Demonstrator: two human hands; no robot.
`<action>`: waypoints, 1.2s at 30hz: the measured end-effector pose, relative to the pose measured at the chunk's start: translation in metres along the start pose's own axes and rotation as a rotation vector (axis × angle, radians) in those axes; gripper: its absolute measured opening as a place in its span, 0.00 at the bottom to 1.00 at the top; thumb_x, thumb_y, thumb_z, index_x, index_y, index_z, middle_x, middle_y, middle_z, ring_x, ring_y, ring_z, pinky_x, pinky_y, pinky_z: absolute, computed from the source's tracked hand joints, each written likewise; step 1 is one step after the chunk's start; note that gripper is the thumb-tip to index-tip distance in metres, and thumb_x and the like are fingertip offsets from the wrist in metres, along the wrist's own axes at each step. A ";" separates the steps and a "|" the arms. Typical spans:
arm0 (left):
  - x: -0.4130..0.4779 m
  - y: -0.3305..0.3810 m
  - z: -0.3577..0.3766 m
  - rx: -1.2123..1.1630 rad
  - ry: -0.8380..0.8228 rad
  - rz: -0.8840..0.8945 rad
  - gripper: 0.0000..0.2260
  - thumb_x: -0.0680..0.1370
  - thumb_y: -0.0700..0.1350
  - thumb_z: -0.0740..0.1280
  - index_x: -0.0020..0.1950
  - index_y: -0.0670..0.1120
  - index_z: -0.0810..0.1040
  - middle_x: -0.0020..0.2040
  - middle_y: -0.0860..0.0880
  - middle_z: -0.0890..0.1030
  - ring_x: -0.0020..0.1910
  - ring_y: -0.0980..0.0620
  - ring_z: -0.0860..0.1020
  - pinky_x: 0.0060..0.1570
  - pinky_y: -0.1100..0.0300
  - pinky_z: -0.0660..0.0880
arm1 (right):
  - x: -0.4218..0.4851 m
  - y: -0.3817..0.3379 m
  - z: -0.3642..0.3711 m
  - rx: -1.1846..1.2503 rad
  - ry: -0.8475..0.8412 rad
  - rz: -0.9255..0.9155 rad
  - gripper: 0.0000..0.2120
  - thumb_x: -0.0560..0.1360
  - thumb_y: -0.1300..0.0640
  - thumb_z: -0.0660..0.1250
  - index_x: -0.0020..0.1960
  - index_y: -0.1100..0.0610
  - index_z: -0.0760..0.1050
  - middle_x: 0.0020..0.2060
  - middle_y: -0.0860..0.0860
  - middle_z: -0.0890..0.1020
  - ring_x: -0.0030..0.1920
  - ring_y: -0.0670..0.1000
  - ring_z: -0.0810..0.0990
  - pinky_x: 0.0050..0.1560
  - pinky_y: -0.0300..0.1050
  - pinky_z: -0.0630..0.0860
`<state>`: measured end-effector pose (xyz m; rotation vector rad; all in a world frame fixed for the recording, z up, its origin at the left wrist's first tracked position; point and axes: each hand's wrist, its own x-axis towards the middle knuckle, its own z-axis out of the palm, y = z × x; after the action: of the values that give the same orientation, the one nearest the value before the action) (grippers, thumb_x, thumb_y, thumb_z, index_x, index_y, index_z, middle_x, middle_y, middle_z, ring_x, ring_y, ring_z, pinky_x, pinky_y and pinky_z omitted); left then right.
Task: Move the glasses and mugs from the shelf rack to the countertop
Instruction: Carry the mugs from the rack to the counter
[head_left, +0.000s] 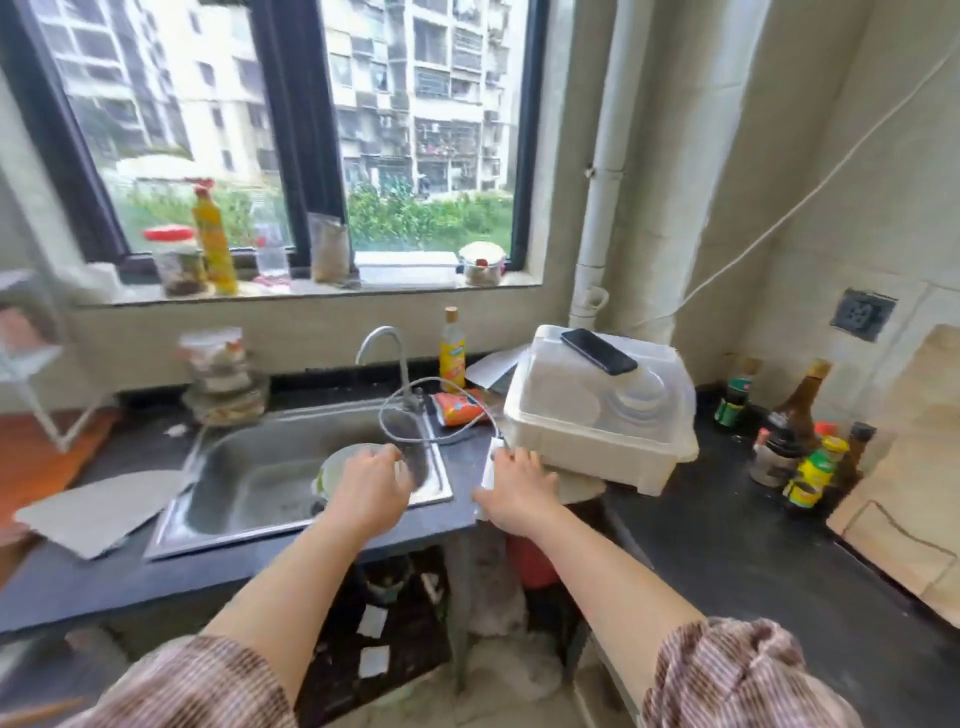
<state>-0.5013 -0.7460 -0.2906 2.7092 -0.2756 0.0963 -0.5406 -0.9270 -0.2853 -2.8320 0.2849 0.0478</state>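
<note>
At the sink corner of the dark countertop, my left hand hangs over the steel sink, fingers loosely spread and empty, above a bowl in the basin. My right hand, at about one o'clock from it, rests on a small white charger beside the covered dish rack; I cannot tell whether it is gripping it. At nine o'clock a white shelf rack shows blurred at the frame's edge. I see no glasses or mugs anywhere, so I judge the moving has not yet begun.
</note>
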 end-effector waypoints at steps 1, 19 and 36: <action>0.003 -0.023 -0.015 0.013 0.033 -0.042 0.17 0.78 0.47 0.60 0.66 0.44 0.71 0.64 0.40 0.73 0.62 0.40 0.71 0.61 0.49 0.67 | 0.010 -0.027 0.002 -0.019 -0.004 -0.051 0.29 0.75 0.44 0.61 0.71 0.57 0.61 0.70 0.58 0.64 0.71 0.59 0.60 0.66 0.60 0.62; 0.111 -0.400 -0.201 0.187 0.222 -0.552 0.19 0.79 0.50 0.56 0.69 0.48 0.66 0.71 0.44 0.65 0.69 0.42 0.63 0.63 0.46 0.67 | 0.203 -0.481 0.108 0.033 -0.072 -0.648 0.24 0.76 0.46 0.59 0.69 0.55 0.63 0.65 0.54 0.68 0.67 0.58 0.64 0.63 0.61 0.64; 0.181 -0.645 -0.260 -0.045 0.274 -0.714 0.19 0.79 0.49 0.56 0.69 0.46 0.66 0.68 0.42 0.68 0.67 0.41 0.65 0.65 0.48 0.67 | 0.273 -0.723 0.214 0.121 -0.293 -0.670 0.28 0.76 0.46 0.60 0.73 0.53 0.60 0.70 0.54 0.66 0.71 0.57 0.61 0.68 0.60 0.62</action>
<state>-0.1975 -0.0944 -0.2890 2.5412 0.7500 0.2405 -0.1300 -0.2388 -0.2998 -2.6030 -0.6930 0.2837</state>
